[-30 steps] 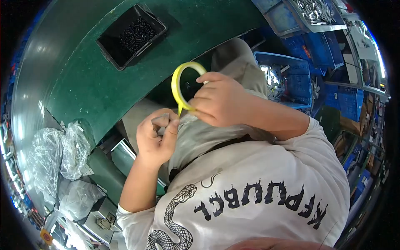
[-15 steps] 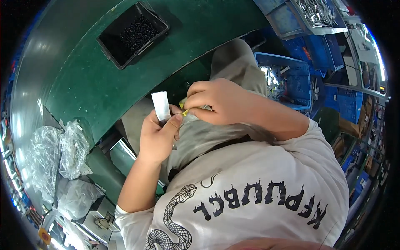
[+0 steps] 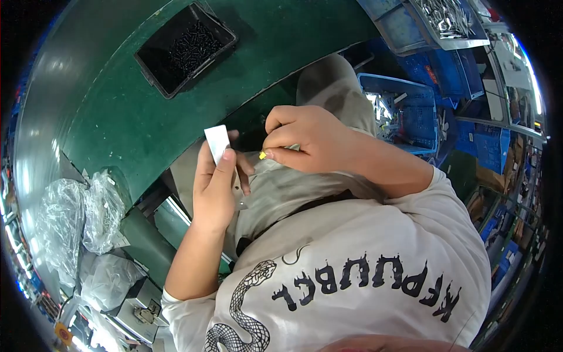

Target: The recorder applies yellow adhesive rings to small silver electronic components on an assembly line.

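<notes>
Desk [image 3: 176,123] was the biggest thing, green, and it bent across the top left. A blue basket [image 3: 422,117] was well off to the right. A black box [image 3: 157,63] sat on the desk and had a heap of black bits [image 3: 196,47] in it.

Lower down, over the person's lap [image 3: 278,185], the left hand [image 3: 214,190] gripped a flat silver piece [image 3: 216,139], with the thumb on its front. Some of its other fingers stuck out to the side and looked blurry. The silver piece poked up above the thumb, tilted. The right hand [image 3: 311,138] had its thumb and pointing finger pinched on a yellow bit [image 3: 263,156] that looked like tape, the smallest thing held.

Half a second before, both hands were at the yellow bit. Now a gap lay between them. That seemed to mean the bit had come free of the left hand. Whether more yellow was stuck behind the silver piece, I could not tell.
</notes>
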Action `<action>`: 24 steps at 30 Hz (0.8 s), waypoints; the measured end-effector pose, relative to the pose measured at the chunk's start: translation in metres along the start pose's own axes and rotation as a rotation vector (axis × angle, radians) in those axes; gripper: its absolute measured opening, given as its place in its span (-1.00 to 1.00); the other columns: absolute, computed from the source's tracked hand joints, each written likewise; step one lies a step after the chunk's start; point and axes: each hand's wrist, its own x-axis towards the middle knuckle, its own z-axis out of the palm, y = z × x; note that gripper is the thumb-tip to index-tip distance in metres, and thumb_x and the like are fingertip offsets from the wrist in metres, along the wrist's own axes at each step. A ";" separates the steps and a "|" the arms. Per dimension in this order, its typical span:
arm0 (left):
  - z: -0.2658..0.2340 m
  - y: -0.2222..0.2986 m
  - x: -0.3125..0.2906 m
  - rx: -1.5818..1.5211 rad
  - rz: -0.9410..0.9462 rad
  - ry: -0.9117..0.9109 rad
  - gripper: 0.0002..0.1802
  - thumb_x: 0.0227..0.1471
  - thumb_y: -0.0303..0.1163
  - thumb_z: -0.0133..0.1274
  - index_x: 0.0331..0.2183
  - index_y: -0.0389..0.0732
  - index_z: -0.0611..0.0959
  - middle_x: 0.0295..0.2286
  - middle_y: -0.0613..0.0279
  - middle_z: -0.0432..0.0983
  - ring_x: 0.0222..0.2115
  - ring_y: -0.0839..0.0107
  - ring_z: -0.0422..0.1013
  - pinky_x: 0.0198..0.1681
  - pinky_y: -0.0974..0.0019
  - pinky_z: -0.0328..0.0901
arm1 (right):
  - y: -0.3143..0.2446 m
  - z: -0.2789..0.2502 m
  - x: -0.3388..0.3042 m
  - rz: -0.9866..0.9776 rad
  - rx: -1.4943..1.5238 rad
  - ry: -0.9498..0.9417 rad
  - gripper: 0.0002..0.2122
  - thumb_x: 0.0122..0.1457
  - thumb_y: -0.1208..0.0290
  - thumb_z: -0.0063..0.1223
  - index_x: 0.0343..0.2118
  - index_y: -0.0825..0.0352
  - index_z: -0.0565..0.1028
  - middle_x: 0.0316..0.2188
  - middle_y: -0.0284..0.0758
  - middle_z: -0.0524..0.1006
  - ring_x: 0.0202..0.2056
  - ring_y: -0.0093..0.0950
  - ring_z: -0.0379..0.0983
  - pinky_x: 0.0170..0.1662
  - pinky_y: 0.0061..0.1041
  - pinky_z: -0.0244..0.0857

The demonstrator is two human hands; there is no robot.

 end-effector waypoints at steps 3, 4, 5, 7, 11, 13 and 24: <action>0.000 -0.009 -0.002 0.069 -0.047 -0.015 -0.78 0.28 -0.34 -0.08 -0.14 -0.28 0.48 -0.47 0.26 0.47 -0.54 0.54 0.38 -0.48 0.47 0.31 | -0.003 -0.002 0.003 0.029 0.055 -0.023 -0.90 0.07 0.42 0.21 -0.49 0.32 0.57 -0.46 -0.35 0.42 -0.55 -0.41 0.38 -0.50 -0.46 0.20; 0.001 -0.009 -0.004 0.068 -0.048 -0.013 -0.78 0.28 -0.34 -0.08 -0.14 -0.28 0.48 -0.47 0.26 0.47 -0.54 0.54 0.38 -0.48 0.47 0.31 | -0.004 -0.002 0.004 0.050 0.078 -0.039 -0.90 0.09 0.42 0.20 -0.49 0.32 0.57 -0.47 -0.35 0.42 -0.55 -0.44 0.37 -0.50 -0.47 0.19; 0.003 -0.008 -0.006 0.109 -0.085 -0.024 -0.80 0.29 -0.33 -0.08 -0.18 -0.27 0.50 -0.47 0.27 0.47 -0.54 0.55 0.38 -0.48 0.48 0.31 | -0.005 -0.003 0.004 0.070 0.098 -0.051 -0.89 0.10 0.42 0.20 -0.49 0.33 0.57 -0.48 -0.35 0.42 -0.54 -0.47 0.36 -0.51 -0.49 0.18; 0.006 -0.005 -0.008 0.151 -0.123 -0.047 -0.79 0.29 -0.33 -0.08 -0.24 -0.29 0.53 -0.48 0.30 0.47 -0.54 0.57 0.37 -0.46 0.49 0.31 | -0.007 -0.003 0.004 0.090 0.155 -0.040 -0.88 0.11 0.42 0.19 -0.49 0.34 0.57 -0.48 -0.36 0.42 -0.54 -0.50 0.35 -0.51 -0.50 0.17; 0.004 -0.007 -0.008 0.174 -0.127 -0.077 -0.79 0.27 -0.36 -0.06 -0.28 -0.31 0.55 -0.50 0.30 0.47 -0.53 0.59 0.36 -0.47 0.49 0.30 | -0.008 -0.005 0.005 0.150 0.245 -0.033 -0.87 0.12 0.43 0.17 -0.49 0.36 0.57 -0.49 -0.37 0.41 -0.52 -0.56 0.33 -0.50 -0.53 0.16; 0.005 -0.009 -0.009 0.185 -0.074 -0.051 -0.80 0.26 -0.39 -0.04 -0.32 -0.32 0.57 -0.53 0.31 0.47 -0.53 0.61 0.35 -0.46 0.49 0.28 | -0.008 -0.004 0.005 0.146 0.238 -0.030 -0.88 0.11 0.43 0.17 -0.49 0.37 0.57 -0.49 -0.37 0.40 -0.53 -0.56 0.33 -0.50 -0.53 0.16; 0.006 -0.014 -0.011 0.325 0.019 -0.002 -0.83 0.23 -0.41 0.01 -0.34 -0.33 0.58 -0.55 0.36 0.46 -0.53 0.68 0.30 -0.47 0.55 0.20 | -0.010 -0.002 0.005 0.177 0.218 -0.017 -0.87 0.10 0.44 0.17 -0.51 0.39 0.56 -0.51 -0.37 0.40 -0.53 -0.55 0.31 -0.50 -0.53 0.14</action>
